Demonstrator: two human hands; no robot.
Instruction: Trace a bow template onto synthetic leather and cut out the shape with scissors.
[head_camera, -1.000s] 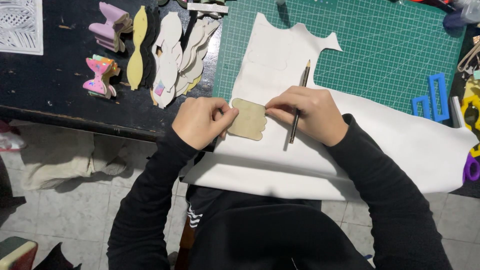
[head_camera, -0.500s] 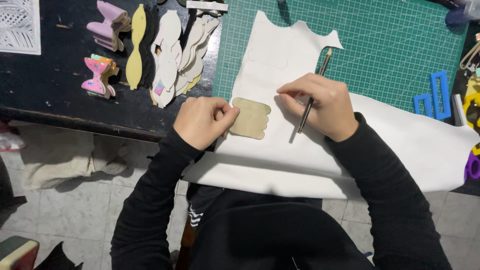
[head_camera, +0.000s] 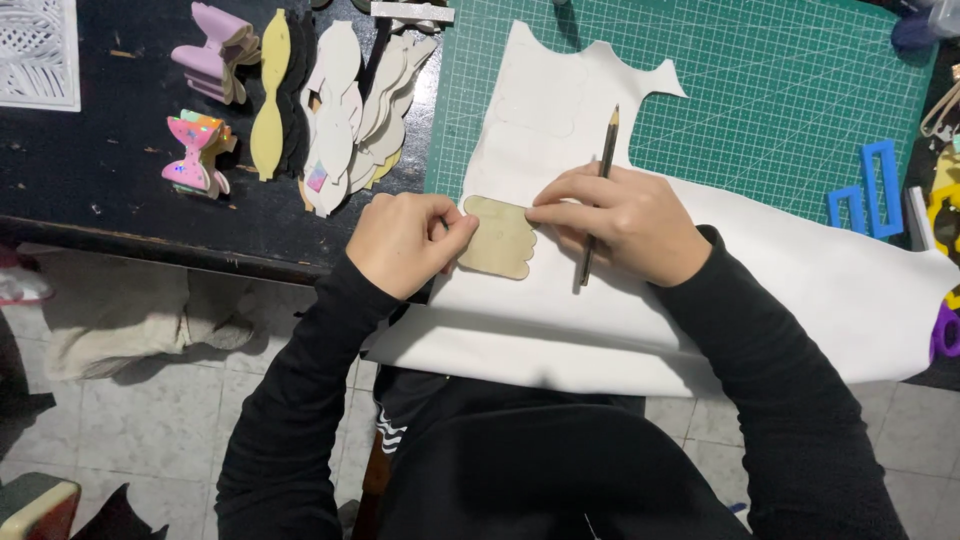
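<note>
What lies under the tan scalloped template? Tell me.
The tan scalloped template rests on the white sheet, which overlaps the green cutting mat. Whether anything is drawn beneath the template cannot be seen.
</note>
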